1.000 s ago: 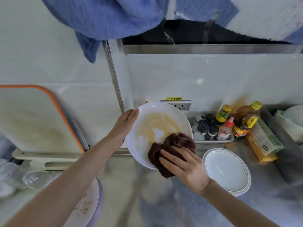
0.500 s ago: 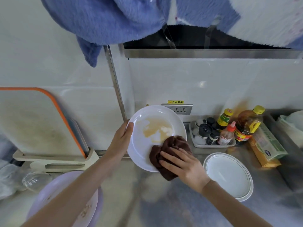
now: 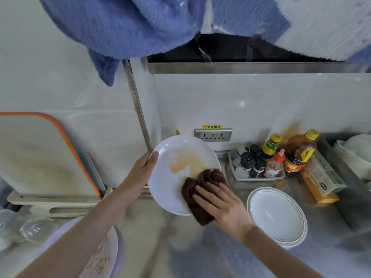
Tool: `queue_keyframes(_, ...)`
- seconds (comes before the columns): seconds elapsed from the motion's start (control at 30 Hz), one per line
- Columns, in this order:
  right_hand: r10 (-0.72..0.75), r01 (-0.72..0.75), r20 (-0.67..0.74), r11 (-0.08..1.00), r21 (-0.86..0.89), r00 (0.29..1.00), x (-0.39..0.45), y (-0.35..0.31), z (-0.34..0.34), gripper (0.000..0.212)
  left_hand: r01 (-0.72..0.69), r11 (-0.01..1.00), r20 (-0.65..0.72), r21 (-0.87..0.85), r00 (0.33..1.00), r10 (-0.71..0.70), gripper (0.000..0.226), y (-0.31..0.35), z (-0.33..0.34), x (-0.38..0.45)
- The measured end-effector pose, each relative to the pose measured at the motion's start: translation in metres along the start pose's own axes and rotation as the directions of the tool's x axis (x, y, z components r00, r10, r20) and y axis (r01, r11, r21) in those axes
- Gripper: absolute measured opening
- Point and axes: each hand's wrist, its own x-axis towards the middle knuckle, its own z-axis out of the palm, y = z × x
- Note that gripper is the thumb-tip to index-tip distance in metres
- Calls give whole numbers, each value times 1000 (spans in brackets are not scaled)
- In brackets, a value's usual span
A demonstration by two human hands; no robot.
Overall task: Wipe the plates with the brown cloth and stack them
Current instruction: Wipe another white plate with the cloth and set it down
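Head view. The left hand (image 3: 143, 167) grips the rim of a white plate (image 3: 170, 189) at its 9 o'clock edge, thumb over the lip, holding it tilted and raised above the steel counter (image 3: 230, 257). A tan smear covers the plate's upper middle. The right hand (image 3: 218, 205) lies flat with fingers spread, pressing the brown cloth (image 3: 202, 184) against the plate's 4 o'clock sector; the cloth is bunched, and its lower edge hangs past the plate's rim.

At 3 o'clock from the right hand, a stack of white plates (image 3: 278, 214) with thin dark rim lines rests on the counter, apart from the held plate. At 7 o'clock in the view, partly under the left forearm, a soiled plate (image 3: 104, 257) lies on the counter.

Behind the stack, toward 1 o'clock, a small tray (image 3: 259, 178) holds shakers, with sauce and oil bottles (image 3: 299, 155) just beside it. A wall socket (image 3: 213, 135) sits at 12 o'clock above the held plate. An orange-edged cutting board (image 3: 40, 155) stands against the wall at 9 o'clock. Blue fleece fabric (image 3: 140, 25) fills the top of the view.
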Motion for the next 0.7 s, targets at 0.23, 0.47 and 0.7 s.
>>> queue_keyframes(0.23,35,-55,-221,995,-84,975,15,-6,-20,31,36,961,4,-275,999,-37,41,3,15,-15)
queue_keyframes(0.47,300,-293,-247,954,66,921,24,-61,12,42,-99,911,-223,-401,975,8,31,-12,50,-25)
queue_keyframes(0.7,137,-138,20,990,42,990,5,8,1,45,-13,932,-124,-363,992,-35,22,-6,13,-7)
